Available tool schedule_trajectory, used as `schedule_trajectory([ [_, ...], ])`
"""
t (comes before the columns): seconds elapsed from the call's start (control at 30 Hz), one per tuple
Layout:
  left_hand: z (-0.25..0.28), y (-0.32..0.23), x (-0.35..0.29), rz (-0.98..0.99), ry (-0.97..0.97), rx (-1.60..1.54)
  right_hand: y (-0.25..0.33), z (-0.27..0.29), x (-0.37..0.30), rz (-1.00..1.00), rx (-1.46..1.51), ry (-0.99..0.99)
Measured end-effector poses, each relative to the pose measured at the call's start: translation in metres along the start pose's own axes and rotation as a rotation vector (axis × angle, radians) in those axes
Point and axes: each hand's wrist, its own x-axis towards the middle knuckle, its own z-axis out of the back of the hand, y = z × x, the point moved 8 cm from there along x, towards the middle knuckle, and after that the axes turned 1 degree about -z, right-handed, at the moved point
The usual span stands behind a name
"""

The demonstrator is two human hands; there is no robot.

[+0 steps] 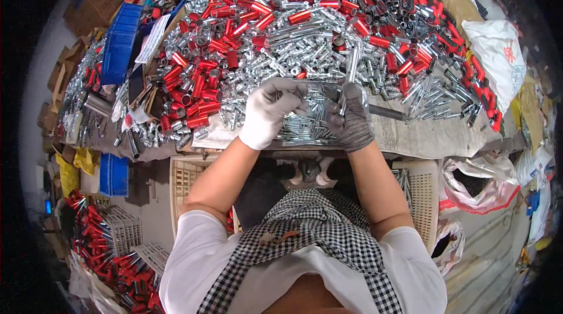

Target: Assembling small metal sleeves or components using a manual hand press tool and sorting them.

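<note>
Blue plastic bins ×2, far L; gloved L hand, fingers curled narrow, contents: can't tell; sm. metal pins, uncountable, betw. hands; gloved R hand gripping 1 shiny metal tube, beside pins; 1 dark rod, R.

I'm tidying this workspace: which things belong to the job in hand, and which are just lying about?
Likely the job:
silver metal tube, in the gloved right hand
small metal pieces, beside the gloved left hand
red tubes in the pile, perhaps

Apparently lying about:
blue bin, upper left
white sack, right
yellow bag, left
</note>
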Motion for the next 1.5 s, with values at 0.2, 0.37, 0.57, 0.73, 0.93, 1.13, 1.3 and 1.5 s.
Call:
schedule_trajectory([
  [0.2, -0.004, 0.005, -0.002, 0.106, 0.098, -0.319, 0.002, 0.006, -0.001, -0.002, 0.027, 0.017],
  [0.37, -0.011, 0.003, -0.003, 0.132, 0.075, -0.413, 0.004, 0.008, -0.008, 0.053, -0.348, 0.014],
  [0.57, -0.02, -0.061, -0.024, -0.669, -0.294, 1.013, 0.031, -0.013, -0.047, 0.776, -1.132, 0.207],
  [0.73, -0.018, -0.006, -0.012, -0.094, 0.295, 1.522, 0.033, -0.024, -0.067, 1.312, -1.693, 0.237],
  [0.93, -0.008, 0.018, -0.009, 0.283, 0.537, 0.962, 0.029, -0.004, -0.022, 0.959, -2.057, 0.125],
  [1.13, 0.003, 0.024, -0.024, 0.443, 0.503, 0.725, 0.029, 0.066, 0.058, 0.076, -1.924, 0.11],
  [1.3, 0.003, 0.023, -0.025, 0.437, 0.5, 0.634, 0.033, 0.057, 0.056, 0.085, -2.124, -0.01],
  [1.5, 0.0, 0.02, -0.029, 0.319, 0.454, 0.537, 0.037, 0.043, 0.046, 0.193, -2.155, 0.094],
])
